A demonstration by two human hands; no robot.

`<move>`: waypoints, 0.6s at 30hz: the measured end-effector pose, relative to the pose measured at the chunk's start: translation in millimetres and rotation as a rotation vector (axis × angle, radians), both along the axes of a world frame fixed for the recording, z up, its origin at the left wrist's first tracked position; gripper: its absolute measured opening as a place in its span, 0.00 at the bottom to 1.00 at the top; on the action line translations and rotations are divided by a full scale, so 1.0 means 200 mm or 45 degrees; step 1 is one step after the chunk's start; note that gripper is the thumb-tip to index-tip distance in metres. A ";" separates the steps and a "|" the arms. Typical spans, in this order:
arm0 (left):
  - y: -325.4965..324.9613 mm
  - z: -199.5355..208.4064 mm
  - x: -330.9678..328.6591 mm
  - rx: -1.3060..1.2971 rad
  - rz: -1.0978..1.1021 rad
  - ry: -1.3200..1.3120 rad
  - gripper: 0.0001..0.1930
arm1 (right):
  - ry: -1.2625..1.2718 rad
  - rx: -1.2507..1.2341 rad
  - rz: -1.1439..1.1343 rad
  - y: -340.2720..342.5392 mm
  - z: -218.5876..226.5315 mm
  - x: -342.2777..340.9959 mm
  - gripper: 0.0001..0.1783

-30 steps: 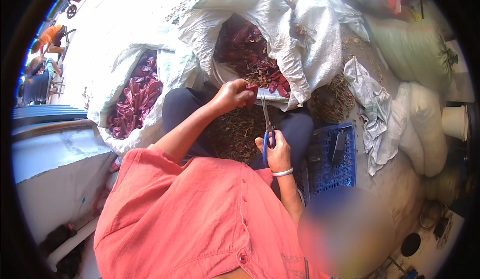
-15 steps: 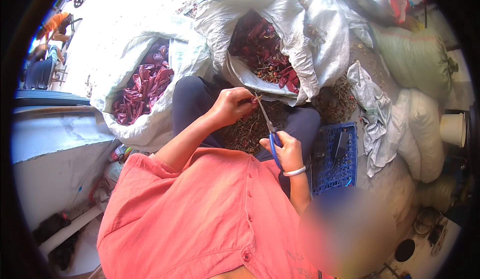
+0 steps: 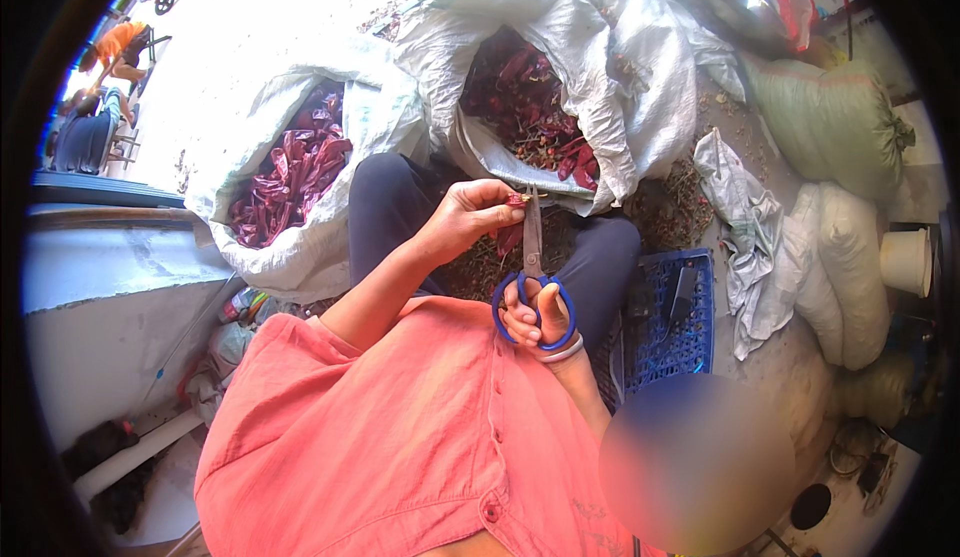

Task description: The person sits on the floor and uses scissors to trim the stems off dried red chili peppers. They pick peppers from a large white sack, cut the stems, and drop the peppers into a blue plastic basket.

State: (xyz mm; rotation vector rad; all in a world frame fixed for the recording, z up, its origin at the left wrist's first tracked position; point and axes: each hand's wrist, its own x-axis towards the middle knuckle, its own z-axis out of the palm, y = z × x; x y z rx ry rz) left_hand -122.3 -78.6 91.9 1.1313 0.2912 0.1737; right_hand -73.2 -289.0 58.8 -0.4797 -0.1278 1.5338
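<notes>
Two hands busy, both yours. Left hand (image 3: 465,221) pinches dried red pepper (image 3: 509,239) between thumb and fingers, right in front of you. Right hand (image 3: 541,319) grips blue-handled scissors (image 3: 533,247), fingers through loops, blade tips up beside pepper; can't tell if touching. Open white sack (image 3: 300,269) with more peppers (image 3: 305,167) off left, blue basket (image 3: 668,362) at your right.

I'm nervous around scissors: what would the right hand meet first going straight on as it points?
The scissors in the right hand would probably meet the near rim of the open white sack ahead; the red pod in the left hand looks just beside their tips, though depth is unclear.
</notes>
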 end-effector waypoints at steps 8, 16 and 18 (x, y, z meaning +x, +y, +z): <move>0.11 0.13 -0.05 0.012 -0.260 0.094 0.04 | -0.386 -0.261 -0.202 -0.01 0.12 -0.03 0.18; 0.21 0.14 -0.12 0.311 -0.415 0.228 0.07 | -2.109 -0.609 -0.299 0.00 0.20 0.08 0.15; 0.20 0.14 -0.11 0.338 -0.438 0.184 0.07 | -2.301 -0.551 -0.294 0.01 0.26 0.11 0.18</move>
